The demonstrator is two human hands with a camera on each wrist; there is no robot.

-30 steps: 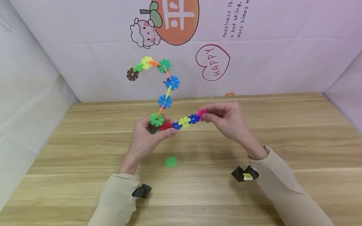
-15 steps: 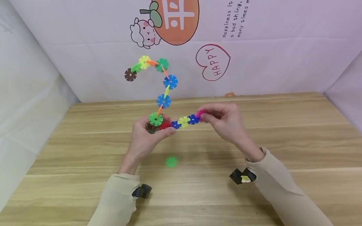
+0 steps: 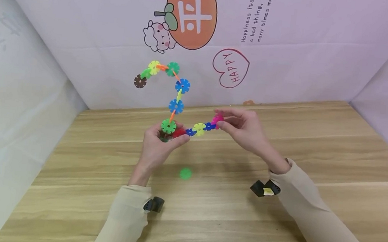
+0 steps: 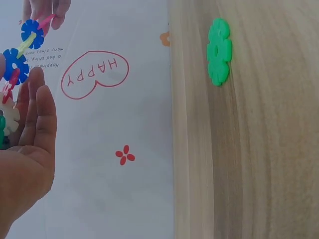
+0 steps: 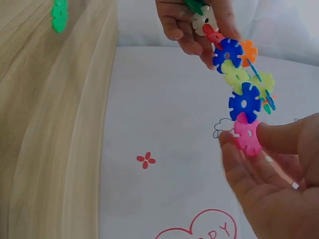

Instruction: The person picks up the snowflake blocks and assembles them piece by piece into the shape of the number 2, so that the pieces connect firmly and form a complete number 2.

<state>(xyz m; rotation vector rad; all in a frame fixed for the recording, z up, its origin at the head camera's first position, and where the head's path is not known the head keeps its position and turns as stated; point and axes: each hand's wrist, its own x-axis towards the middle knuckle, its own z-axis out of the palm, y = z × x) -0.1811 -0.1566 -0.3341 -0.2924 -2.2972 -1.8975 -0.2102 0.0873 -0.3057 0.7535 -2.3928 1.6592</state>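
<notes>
A chain of slotted plastic snowflake discs is held up above the table by both hands. My left hand (image 3: 156,146) holds it near its middle, around a green disc (image 3: 168,126), a red disc (image 3: 179,133) and a white disc (image 5: 205,21). From there one part climbs and bends left to a brown disc (image 3: 140,81) at its tip. The other part runs right through blue and yellow discs (image 3: 199,129). At that end my right hand (image 3: 247,132) pinches a pink disc (image 5: 247,137), slotted into a dark blue disc (image 5: 244,103). The left fingers partly hide the chain's middle.
One loose green disc (image 3: 185,173) lies on the wooden table (image 3: 205,223) below the hands. A white printed cloth (image 3: 297,68) stands behind the table, with more cloth at both sides. Small black cameras (image 3: 154,204) sit on both wrists.
The right fingers have shifted on the pink disc, which now shows more of its face. The chain has tilted slightly, and the head view has moved a little. The left hand keeps its hold.
</notes>
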